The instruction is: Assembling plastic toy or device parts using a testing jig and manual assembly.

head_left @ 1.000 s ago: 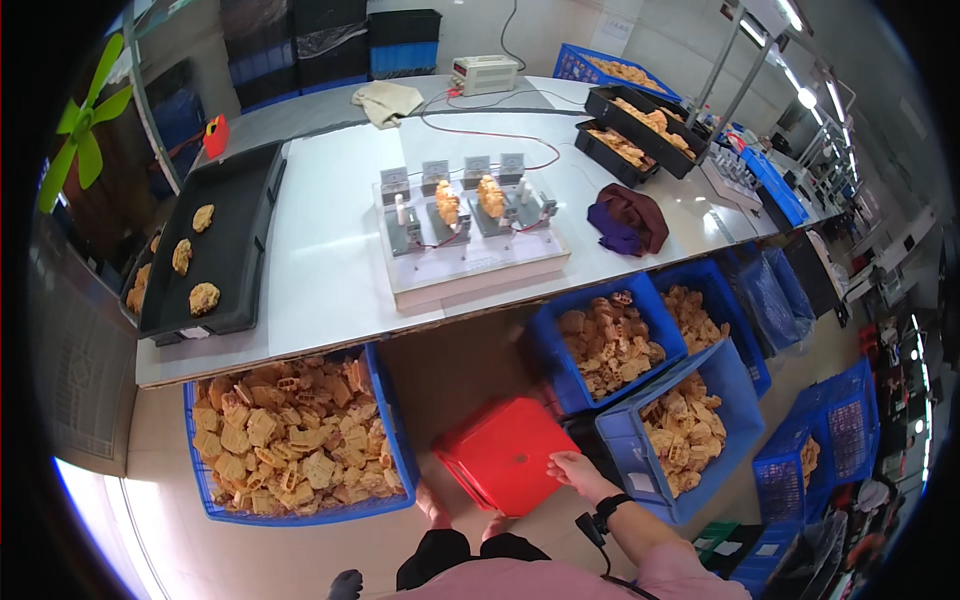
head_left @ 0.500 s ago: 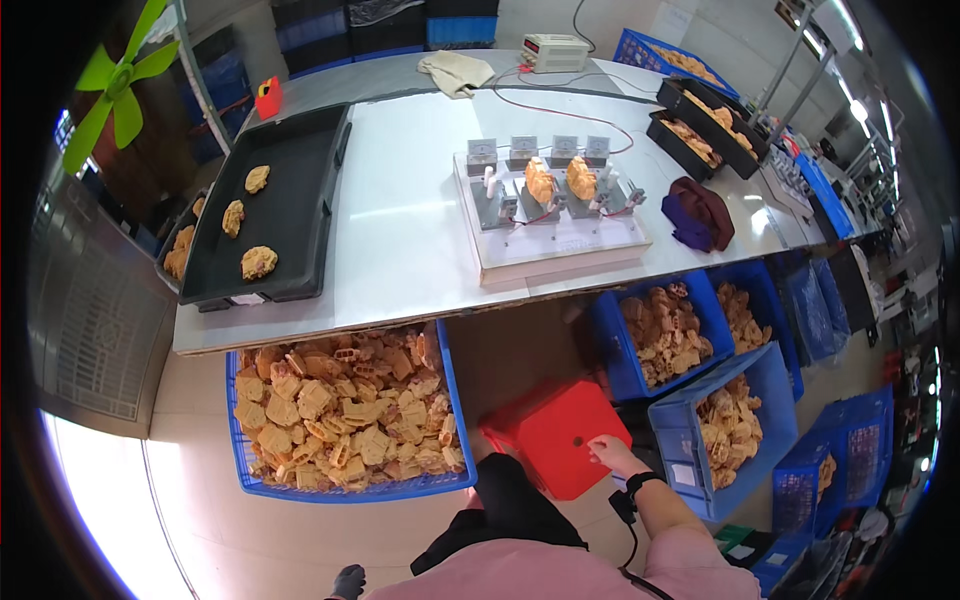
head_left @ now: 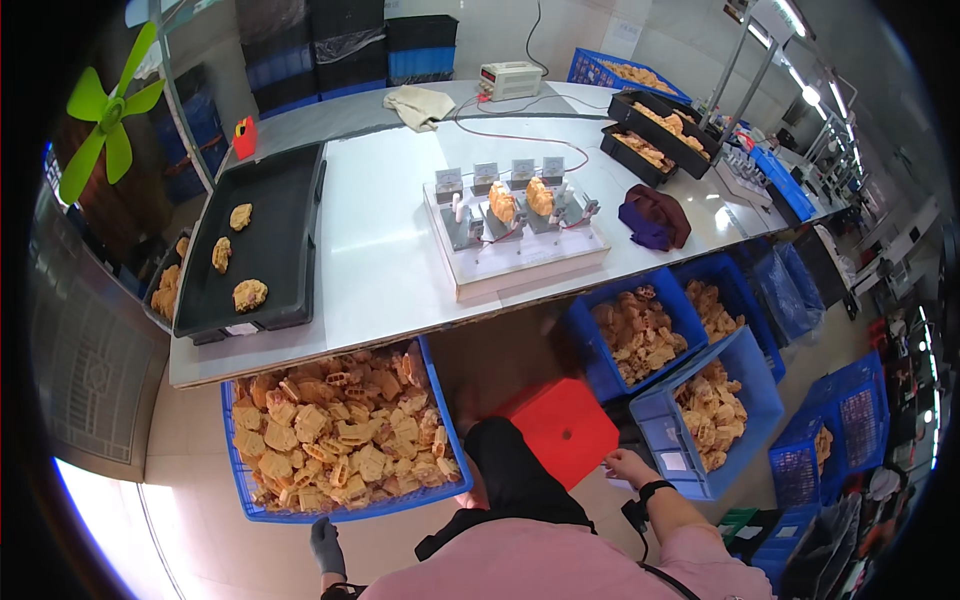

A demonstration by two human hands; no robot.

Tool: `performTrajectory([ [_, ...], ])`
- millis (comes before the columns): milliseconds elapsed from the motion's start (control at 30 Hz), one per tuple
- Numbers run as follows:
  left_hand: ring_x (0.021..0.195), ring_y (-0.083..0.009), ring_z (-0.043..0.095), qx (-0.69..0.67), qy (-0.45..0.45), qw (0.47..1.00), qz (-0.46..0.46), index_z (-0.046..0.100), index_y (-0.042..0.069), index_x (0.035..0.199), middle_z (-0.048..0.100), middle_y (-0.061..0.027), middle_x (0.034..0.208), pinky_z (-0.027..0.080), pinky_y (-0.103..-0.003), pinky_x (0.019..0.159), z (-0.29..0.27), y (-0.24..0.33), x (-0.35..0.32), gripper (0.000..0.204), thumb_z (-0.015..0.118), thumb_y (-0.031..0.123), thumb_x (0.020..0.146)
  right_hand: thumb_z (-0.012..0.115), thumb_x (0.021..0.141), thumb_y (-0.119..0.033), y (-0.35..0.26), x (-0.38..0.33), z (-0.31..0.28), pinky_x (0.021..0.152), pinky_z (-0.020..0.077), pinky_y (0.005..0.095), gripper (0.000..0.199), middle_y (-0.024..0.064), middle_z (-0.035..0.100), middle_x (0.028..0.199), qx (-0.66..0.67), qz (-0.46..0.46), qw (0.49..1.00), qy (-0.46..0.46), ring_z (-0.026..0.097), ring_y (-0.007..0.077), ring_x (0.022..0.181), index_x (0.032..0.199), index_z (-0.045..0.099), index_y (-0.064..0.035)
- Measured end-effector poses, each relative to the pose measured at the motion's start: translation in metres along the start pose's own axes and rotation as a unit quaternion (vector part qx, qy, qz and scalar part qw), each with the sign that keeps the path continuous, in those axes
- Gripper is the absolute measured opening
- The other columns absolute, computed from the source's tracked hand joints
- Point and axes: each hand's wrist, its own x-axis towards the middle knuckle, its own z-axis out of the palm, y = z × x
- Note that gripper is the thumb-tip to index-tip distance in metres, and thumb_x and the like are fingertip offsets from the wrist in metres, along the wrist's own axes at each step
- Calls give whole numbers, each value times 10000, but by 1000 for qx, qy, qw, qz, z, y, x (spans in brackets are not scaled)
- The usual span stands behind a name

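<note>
My left hand [head_left: 325, 545], in a grey glove, hangs just below the near edge of a blue crate [head_left: 350, 510] heaped with tan, lumpy moulded pieces [head_left: 345, 430]. Its fingers are too small to read. My bare right hand [head_left: 630, 467], with a black band at the wrist, is beside the right corner of a red stool [head_left: 560, 425]. The fingers are loosely bent and apart, with nothing visible in them. On the table, a white test fixture [head_left: 525, 270] carries several small meters and clamps. Two tan pieces [head_left: 502, 203] stand upright in it.
A black tray [head_left: 275, 215] on the table's left holds three tan pieces. Black bins [head_left: 640, 155], a dark cloth [head_left: 655, 218] and a power supply [head_left: 510, 80] stand farther back. Blue crates [head_left: 690, 480] of pieces crowd the floor to the right; a green fan [head_left: 110, 110] is at far left.
My left hand has risen farther into view by the crate. My right hand has moved from over the stool's top to its right corner. The whole view has shifted.
</note>
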Motion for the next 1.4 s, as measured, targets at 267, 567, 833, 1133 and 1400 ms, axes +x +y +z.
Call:
performTrajectory([
  [267, 1016, -187, 618, 51, -13, 987, 150, 650, -6, 1181, 660, -86, 1093, 485, -314, 910, 46, 73, 10, 270, 615, 143, 958, 615, 962, -286, -11, -25, -6, 680, 541, 297, 307, 90, 693, 962, -46, 32, 998, -6, 710, 179, 833, 1077, 662, -5],
  [567, 1103, -297, 584, 158, 83, 948, 264, 634, 36, 1219, 638, -132, 1161, 461, -402, 958, 48, 146, -9, 317, 670, 103, 911, 609, 942, -277, -115, 27, -26, 706, 553, 323, 335, 104, 708, 916, -279, -65, 952, -112, 715, 190, 792, 1111, 676, 5],
  [833, 1174, -348, 543, 150, 26, 900, 409, 632, 50, 1224, 643, -145, 1198, 442, -445, 1013, 162, 309, 8, 354, 674, 136, 883, 633, 939, -290, -244, 103, -47, 803, 550, 359, 317, 99, 734, 1009, -454, -241, 848, -132, 701, 233, 937, 1151, 679, -58],
  [1133, 1358, -409, 399, 329, 41, 879, 343, 549, 90, 1351, 462, -205, 1438, 362, -520, 1103, 356, 366, 136, 508, 672, 293, 902, 644, 904, -322, -243, 286, -52, 924, 516, 425, 385, 180, 690, 1120, -425, -303, 798, -303, 650, 343, 1076, 1198, 642, -74],
  [1400, 1443, -457, 273, 510, 42, 817, 265, 448, 35, 1411, 343, -255, 1528, 178, -575, 1205, 397, 372, 144, 593, 599, 219, 868, 634, 854, -344, -265, 298, -75, 931, 480, 499, 429, 214, 659, 1110, -324, -528, 759, -199, 624, 397, 1034, 1136, 648, -21],
])
